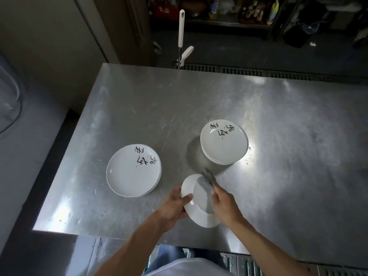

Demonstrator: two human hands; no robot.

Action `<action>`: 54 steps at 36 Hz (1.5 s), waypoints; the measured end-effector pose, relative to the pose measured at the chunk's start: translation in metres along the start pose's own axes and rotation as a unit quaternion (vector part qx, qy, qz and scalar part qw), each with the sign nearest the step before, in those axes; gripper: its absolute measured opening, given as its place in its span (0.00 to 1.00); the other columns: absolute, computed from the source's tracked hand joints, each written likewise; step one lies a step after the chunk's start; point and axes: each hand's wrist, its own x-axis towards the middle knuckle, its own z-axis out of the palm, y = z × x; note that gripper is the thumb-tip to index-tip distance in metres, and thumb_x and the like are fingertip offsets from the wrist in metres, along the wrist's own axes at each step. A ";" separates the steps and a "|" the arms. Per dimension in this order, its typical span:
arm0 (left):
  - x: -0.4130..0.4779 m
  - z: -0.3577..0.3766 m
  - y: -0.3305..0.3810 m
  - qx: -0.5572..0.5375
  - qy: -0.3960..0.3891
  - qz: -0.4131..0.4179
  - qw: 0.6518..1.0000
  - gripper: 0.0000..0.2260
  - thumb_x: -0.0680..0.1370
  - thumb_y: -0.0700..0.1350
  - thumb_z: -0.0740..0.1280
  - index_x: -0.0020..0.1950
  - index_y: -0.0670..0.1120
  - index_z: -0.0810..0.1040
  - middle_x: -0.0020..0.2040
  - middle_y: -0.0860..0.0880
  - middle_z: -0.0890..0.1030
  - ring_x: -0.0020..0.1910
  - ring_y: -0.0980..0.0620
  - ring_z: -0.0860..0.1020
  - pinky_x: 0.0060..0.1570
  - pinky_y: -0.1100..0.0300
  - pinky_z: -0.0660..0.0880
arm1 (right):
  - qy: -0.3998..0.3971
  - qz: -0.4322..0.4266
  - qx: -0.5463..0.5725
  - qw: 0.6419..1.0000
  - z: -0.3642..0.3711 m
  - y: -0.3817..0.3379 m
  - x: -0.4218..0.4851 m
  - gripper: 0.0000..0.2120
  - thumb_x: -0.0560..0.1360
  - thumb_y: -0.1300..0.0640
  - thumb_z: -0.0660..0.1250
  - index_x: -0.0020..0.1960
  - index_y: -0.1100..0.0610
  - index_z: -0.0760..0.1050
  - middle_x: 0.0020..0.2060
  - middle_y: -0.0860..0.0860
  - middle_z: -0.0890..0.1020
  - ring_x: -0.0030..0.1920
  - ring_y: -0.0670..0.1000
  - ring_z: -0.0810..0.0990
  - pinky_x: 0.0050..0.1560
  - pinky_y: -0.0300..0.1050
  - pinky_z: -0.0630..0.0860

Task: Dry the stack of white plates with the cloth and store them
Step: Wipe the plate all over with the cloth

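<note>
left hand (175, 204) grips tilted white plate (191, 214), underside up; right hand (225, 204) presses grey cloth (203, 183) on it; stacks at 10 (127, 176) and 1 o'clock (225, 148).

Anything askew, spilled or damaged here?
Nothing stands out. The left stack and right stack sit flat on the steel table; the left hand holds one plate while the right hand wipes it with the cloth.

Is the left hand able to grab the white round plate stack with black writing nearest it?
Probably yes: nothing stands between the left hand and that plate stack on the steel table. But it grips a white plate, so it must let go first.
</note>
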 end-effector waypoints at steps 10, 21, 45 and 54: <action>-0.001 -0.011 0.008 0.060 -0.023 0.007 0.998 0.14 0.81 0.40 0.69 0.66 0.50 0.77 0.57 0.48 0.85 0.50 0.49 0.85 0.44 0.52 0.82 | -0.041 -0.132 -0.052 0.989 0.008 -0.023 0.022 0.18 0.83 0.62 0.59 0.72 0.56 0.73 0.68 0.52 0.78 0.67 0.51 0.77 0.65 0.29 0.65; 0.000 -0.011 0.008 0.045 -0.013 0.016 0.999 0.12 0.80 0.39 0.69 0.63 0.48 0.79 0.53 0.48 0.86 0.49 0.49 0.85 0.43 0.54 0.82 | -0.060 -0.233 -0.069 0.968 0.009 -0.034 0.020 0.21 0.80 0.66 0.61 0.73 0.57 0.71 0.72 0.52 0.74 0.72 0.49 0.71 0.74 0.34 0.60; -0.006 -0.004 -0.001 -0.024 -0.021 -0.014 0.999 0.17 0.80 0.32 0.67 0.67 0.42 0.73 0.50 0.42 0.84 0.45 0.43 0.83 0.50 0.44 0.81 | -0.086 -0.230 -0.091 0.965 -0.002 -0.036 0.034 0.23 0.76 0.70 0.62 0.68 0.56 0.74 0.66 0.51 0.78 0.67 0.51 0.75 0.70 0.40 0.68; -0.007 -0.011 0.004 0.012 -0.076 -0.040 0.996 0.22 0.73 0.39 0.72 0.67 0.44 0.75 0.52 0.44 0.84 0.47 0.46 0.84 0.48 0.49 0.82 | -0.076 -0.189 -0.064 0.977 -0.003 -0.031 0.028 0.22 0.78 0.69 0.62 0.70 0.57 0.75 0.66 0.51 0.79 0.66 0.49 0.77 0.67 0.40 0.71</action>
